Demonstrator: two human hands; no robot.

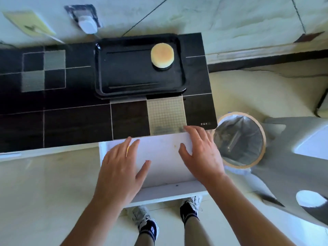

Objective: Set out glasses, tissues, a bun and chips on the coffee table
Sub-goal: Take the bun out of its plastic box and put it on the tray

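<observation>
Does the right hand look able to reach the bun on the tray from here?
Probably yes: the right hand is empty over the open drawer, and nothing stands between it and the bun on the black tray.

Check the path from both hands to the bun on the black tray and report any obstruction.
Nothing visible blocks it. Both the left hand and right hand hover empty over the open white drawer; only bare dark tabletop lies before the round golden bun on the black rectangular tray.

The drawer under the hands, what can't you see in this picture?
- Head view: much of the white drawer floor is covered by the left hand and right hand.
- The bin contents are blurred behind its shiny liner.
- The small print on the coffee table is too tiny to read.
- The table's left end is cut off by the frame edge.
</observation>
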